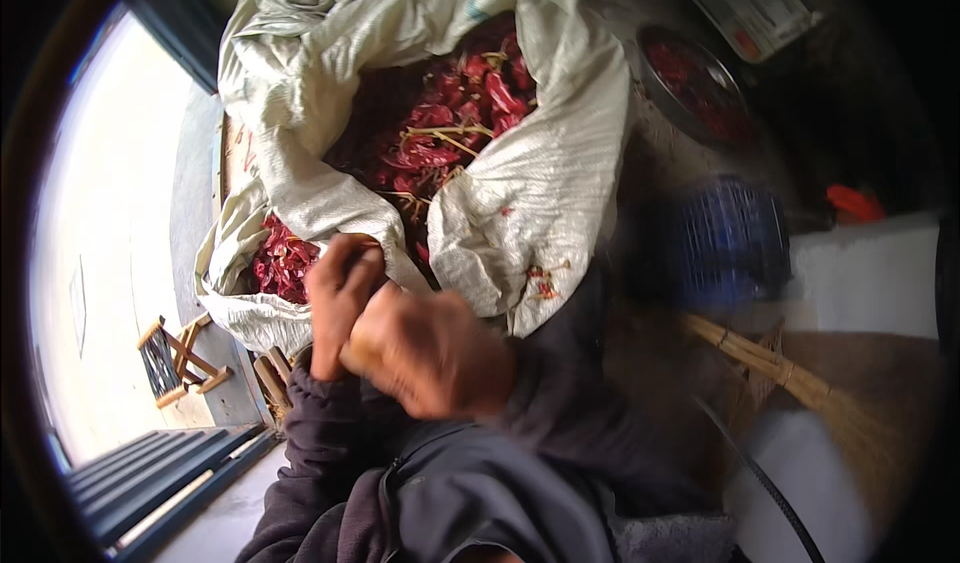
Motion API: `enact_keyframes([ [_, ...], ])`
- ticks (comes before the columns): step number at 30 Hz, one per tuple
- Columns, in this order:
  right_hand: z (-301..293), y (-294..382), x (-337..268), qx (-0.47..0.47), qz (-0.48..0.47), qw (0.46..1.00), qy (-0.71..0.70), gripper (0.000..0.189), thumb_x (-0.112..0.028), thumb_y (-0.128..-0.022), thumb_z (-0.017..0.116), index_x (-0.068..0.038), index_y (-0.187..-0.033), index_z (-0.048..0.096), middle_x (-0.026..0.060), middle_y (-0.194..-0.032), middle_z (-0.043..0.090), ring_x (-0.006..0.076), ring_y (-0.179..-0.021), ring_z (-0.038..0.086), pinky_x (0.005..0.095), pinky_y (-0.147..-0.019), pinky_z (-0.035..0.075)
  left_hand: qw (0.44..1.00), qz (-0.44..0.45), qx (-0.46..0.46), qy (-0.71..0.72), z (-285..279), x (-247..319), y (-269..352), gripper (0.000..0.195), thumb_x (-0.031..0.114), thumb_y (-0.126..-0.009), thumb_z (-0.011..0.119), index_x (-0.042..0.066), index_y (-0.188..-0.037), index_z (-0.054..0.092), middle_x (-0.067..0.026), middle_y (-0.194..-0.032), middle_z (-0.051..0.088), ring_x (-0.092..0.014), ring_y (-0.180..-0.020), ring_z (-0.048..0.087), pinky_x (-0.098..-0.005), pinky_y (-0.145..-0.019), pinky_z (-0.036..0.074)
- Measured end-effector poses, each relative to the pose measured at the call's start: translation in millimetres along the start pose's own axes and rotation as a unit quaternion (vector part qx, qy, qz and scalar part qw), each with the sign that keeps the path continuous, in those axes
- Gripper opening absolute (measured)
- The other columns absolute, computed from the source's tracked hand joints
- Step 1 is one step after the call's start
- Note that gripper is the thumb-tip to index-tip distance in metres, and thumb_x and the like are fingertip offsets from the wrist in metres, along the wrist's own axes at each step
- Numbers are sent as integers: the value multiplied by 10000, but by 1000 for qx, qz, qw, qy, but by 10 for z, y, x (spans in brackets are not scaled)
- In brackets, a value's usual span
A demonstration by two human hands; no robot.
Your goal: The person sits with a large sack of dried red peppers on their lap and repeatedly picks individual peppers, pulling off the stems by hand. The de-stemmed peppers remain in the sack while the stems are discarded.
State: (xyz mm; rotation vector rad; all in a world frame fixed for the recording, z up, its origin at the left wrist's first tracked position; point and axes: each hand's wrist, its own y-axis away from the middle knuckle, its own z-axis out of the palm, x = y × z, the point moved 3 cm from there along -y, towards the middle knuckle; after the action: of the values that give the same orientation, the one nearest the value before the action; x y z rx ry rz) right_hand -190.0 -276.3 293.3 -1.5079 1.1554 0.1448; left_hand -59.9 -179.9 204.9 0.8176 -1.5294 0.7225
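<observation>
A large white woven sack [577, 135] with a rolled-down rim stands before me, holding dried red chili peppers [427, 124] and some pale stalks. My left hand [345, 293] is bent with curled fingers at the sack's near edge. Over its wrist side lies my right hand [435, 353], blurred, its fingers curled and the two hands touching. Whether anything sits between the fingers cannot be made out. Left of them, a smaller white woven sack [259, 319] contains red chili pieces [285, 263]. Chili bits and stems [546, 282] cling to the large sack's near right flap.
At the right are a metal bowl [694, 87] of red pieces, a blue plastic basket [735, 240] and a straw broom [780, 368]. A folding stool [180, 360] stands at the left, beyond a dark slatted metal frame [165, 480]. A black cable [765, 480] runs at lower right.
</observation>
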Motion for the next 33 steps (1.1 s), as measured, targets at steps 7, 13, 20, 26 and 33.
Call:
enact_keyframes([
  [7,-1104,271,411,254,73,922,283,108,-36,-1005,566,29,-1091,556,162,-941,669,282,-781,669,347,-721,548,979,46,168,-104,-950,18,-354,150,130,-944,714,-11,-970,673,-30,-825,678,-55,-653,552,-195,-568,421],
  [13,-1762,331,863,107,281,665,684,317,-147,-882,739,-79,-1169,623,162,-1359,531,367,-1218,552,474,-987,469,752,105,264,-595,-1495,-305,-648,358,245,-892,764,13,-1152,681,-195,-1138,688,-332,-1000,677,-426,-851,535],
  [20,-855,-123,1174,84,66,894,436,139,-119,-888,686,-69,-1018,683,84,-1078,676,278,-928,667,401,-844,523,918,224,102,-312,-92,126,-949,145,82,-883,754,30,-1016,731,-116,-961,744,-224,-815,721,-322,-717,572],
  [26,-453,220,1631,-53,129,906,399,83,-134,-863,707,-91,-904,650,25,-885,640,229,-829,642,375,-759,491,784,402,-103,-461,969,38,-1556,312,170,-772,761,94,-1072,722,-52,-1055,705,-275,-956,617,-385,-856,478],
  [33,-501,369,1650,33,69,931,358,104,-118,-853,689,-118,-822,590,12,-788,595,192,-779,624,358,-751,463,781,401,-108,-467,943,12,-1615,162,181,-780,758,94,-906,707,-48,-928,678,-288,-895,585,-416,-793,461],
])
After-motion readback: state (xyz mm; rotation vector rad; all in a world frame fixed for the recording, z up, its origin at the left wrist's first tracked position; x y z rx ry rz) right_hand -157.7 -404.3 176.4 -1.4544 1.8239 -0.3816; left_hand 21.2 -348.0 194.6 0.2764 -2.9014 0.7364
